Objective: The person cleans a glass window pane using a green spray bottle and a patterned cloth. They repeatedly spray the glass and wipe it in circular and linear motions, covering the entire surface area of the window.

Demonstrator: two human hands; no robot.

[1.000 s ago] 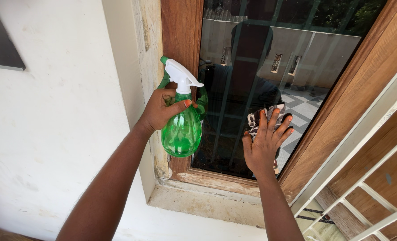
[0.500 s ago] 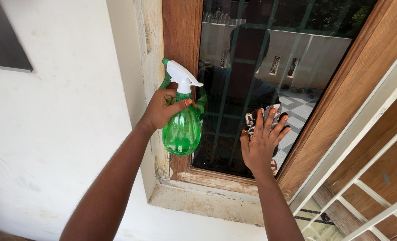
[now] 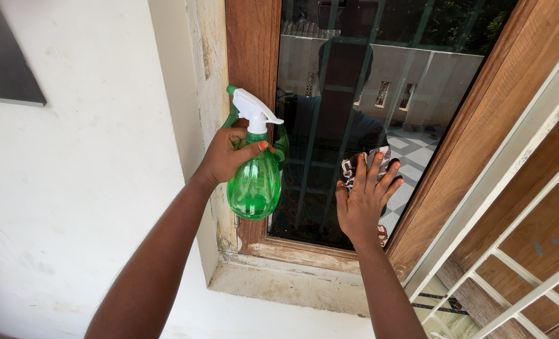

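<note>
My left hand [image 3: 226, 157] grips a green spray bottle [image 3: 254, 182] with a white nozzle head, held upright in front of the left wooden window frame [image 3: 251, 56], nozzle pointing right toward the glass. My right hand [image 3: 362, 199] lies flat with fingers spread on the dark window pane [image 3: 342, 94], pressing a patterned black-and-white cloth [image 3: 361, 162] against the lower part of the glass. Only the cloth's upper edge shows past my fingers.
A white wall [image 3: 85, 188] runs along the left, with a worn concrete sill [image 3: 285, 285] under the window. On the right a wooden shutter frame [image 3: 480, 125] and a white metal grille [image 3: 518, 276] swing outward. The glass reflects a wall and tiled floor.
My right hand with the cloth has slid slightly left and down on the glass. The spray bottle has stayed almost in place.
</note>
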